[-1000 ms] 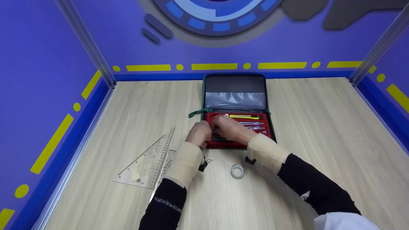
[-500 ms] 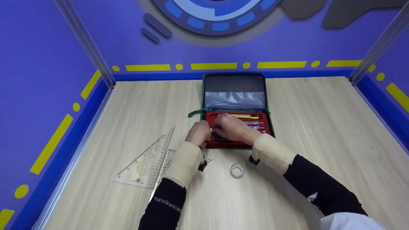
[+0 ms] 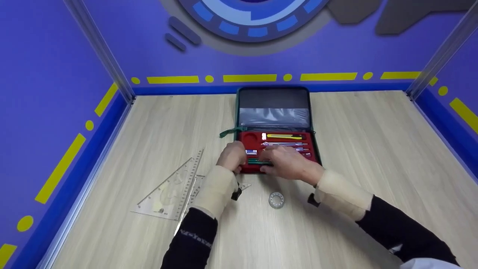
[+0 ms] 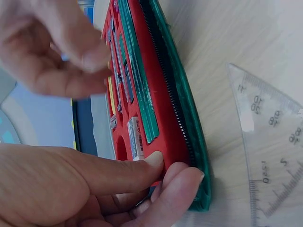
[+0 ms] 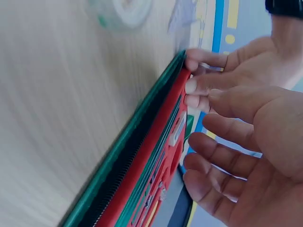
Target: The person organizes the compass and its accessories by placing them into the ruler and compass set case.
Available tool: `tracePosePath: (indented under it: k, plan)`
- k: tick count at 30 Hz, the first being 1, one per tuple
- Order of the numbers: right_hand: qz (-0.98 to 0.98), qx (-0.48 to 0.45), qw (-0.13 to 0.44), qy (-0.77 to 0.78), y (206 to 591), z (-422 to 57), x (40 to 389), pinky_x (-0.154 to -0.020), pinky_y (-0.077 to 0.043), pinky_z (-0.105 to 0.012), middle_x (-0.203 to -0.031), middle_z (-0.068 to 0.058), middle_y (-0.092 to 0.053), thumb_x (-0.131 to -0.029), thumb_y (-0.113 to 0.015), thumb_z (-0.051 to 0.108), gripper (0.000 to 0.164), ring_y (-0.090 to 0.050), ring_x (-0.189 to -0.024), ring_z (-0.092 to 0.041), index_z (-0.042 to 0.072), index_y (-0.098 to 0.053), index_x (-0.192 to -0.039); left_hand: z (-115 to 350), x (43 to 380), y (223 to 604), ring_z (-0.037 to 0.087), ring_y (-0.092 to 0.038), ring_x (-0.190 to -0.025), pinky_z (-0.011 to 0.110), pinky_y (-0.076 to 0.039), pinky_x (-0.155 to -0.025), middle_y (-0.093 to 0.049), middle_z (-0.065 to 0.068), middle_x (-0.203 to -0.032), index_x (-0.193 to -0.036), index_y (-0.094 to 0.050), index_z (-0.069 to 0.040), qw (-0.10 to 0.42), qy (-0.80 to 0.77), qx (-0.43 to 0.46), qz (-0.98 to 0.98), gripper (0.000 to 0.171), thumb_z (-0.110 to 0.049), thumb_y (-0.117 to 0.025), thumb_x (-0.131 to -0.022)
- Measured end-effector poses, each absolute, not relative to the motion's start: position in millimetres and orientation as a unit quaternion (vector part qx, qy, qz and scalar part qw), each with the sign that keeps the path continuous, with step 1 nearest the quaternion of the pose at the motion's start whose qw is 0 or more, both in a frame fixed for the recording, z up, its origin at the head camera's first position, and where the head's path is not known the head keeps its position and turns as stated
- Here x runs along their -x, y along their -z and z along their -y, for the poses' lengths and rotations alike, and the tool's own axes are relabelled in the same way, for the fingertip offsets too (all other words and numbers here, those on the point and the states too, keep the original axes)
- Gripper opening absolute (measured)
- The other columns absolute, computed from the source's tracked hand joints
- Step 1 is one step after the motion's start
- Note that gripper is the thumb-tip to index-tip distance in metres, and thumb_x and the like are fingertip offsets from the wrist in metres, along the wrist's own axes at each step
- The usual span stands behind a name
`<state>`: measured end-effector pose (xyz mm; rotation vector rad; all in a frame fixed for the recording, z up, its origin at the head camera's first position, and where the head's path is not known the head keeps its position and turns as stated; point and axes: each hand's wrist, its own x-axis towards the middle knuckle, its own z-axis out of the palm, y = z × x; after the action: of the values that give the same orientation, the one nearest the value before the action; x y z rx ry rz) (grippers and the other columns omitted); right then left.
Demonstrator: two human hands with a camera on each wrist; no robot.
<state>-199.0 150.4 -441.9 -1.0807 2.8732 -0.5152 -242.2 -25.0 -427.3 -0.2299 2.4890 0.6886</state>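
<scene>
A zip case lies unfolded with its red tray (image 4: 157, 94) towards me. My left hand (image 3: 231, 155) holds the tray's near left corner, thumb on top and fingers round the edge. Beside that thumb, an eraser (image 4: 135, 137) sits in its slot. Green pencils (image 4: 137, 71) lie along the front slot. My right hand (image 3: 287, 162) hovers over the tray's front, fingers bent loosely and apart, with nothing visible between them. Behind it are a yellow cutter (image 3: 285, 136) and metal compass parts (image 3: 283, 144) in their slots. A round slot at the tray's back left holds nothing.
Clear set squares (image 3: 164, 200) lie overlapping on the table at left, partly under my left forearm. A tape roll (image 3: 276, 206) lies in front of the case. The raised lid (image 3: 274, 97) stands near the blue back wall (image 3: 224, 59).
My right hand has moved right and nearer to me, away from the left hand, uncovering the eraser and the round slot. The left hand has stayed at the corner.
</scene>
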Motion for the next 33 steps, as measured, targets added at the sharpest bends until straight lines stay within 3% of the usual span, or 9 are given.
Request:
tracePosePath:
  k: [6, 12, 19, 25, 33]
  plan:
    - [-0.931, 0.333, 0.05, 0.141, 437.7, -159.3, 173.5, -0.076, -0.06, -0.038, -0.104, -0.005, -0.073, -0.091, -0.082, 0.027, 0.03, -0.065, -0.082, -0.019, 0.01, -0.074, -0.115, 25.1, 242.8, 429.2, 0.021, -0.056, -0.051, 0.028, -0.05, -0.045, -0.061, 0.015, -0.078, -0.086, -0.063, 0.001, 0.261, -0.271, 0.093, -0.922, 0.01, 0.009, -0.062, -0.092]
    - [-0.932, 0.326, 0.088, 0.135, 441.8, -162.0, 152.4, -0.081, -0.06, -0.036, -0.11, -0.006, -0.073, -0.09, -0.083, 0.032, 0.034, -0.066, -0.091, -0.018, 0.01, -0.076, -0.116, 24.3, 242.9, 428.4, 0.021, -0.056, -0.053, 0.028, -0.05, -0.047, -0.062, 0.016, -0.086, -0.091, -0.064, 0.002, 0.273, -0.28, 0.104, -0.915, 0.008, 0.009, -0.061, -0.093]
    - [-0.928, 0.341, 0.087, 0.123, 447.8, -164.8, 132.6, -0.083, -0.058, -0.036, -0.11, -0.004, -0.069, -0.09, -0.082, 0.034, 0.039, -0.062, -0.097, -0.018, 0.01, -0.074, -0.12, 25.0, 241.6, 426.0, 0.021, -0.057, -0.054, 0.029, -0.054, -0.05, -0.063, 0.016, -0.089, -0.097, -0.065, 0.001, 0.277, -0.274, 0.099, -0.916, 0.009, 0.009, -0.061, -0.093]
    - [-0.921, 0.359, 0.097, 0.111, 453.6, -169.2, 121.0, -0.091, -0.057, -0.04, -0.123, -0.009, -0.063, -0.088, -0.082, 0.042, 0.057, -0.061, -0.108, -0.022, 0.013, -0.066, -0.135, 23.9, 242.0, 425.4, 0.021, -0.058, -0.056, 0.028, -0.05, -0.046, -0.062, 0.015, -0.085, -0.094, -0.064, 0.0, 0.275, -0.267, 0.099, -0.918, 0.009, 0.008, -0.06, -0.095]
    - [-0.916, 0.386, 0.069, 0.085, 461.4, -168.6, 109.1, -0.082, -0.058, -0.036, -0.122, -0.011, -0.06, -0.088, -0.084, 0.033, 0.057, -0.059, -0.098, -0.021, 0.016, -0.064, -0.138, 22.9, 243.0, 427.9, 0.022, -0.06, -0.058, 0.027, -0.049, -0.044, -0.06, 0.016, -0.089, -0.096, -0.062, 0.001, 0.273, -0.261, 0.099, -0.921, 0.01, 0.01, -0.06, -0.094]
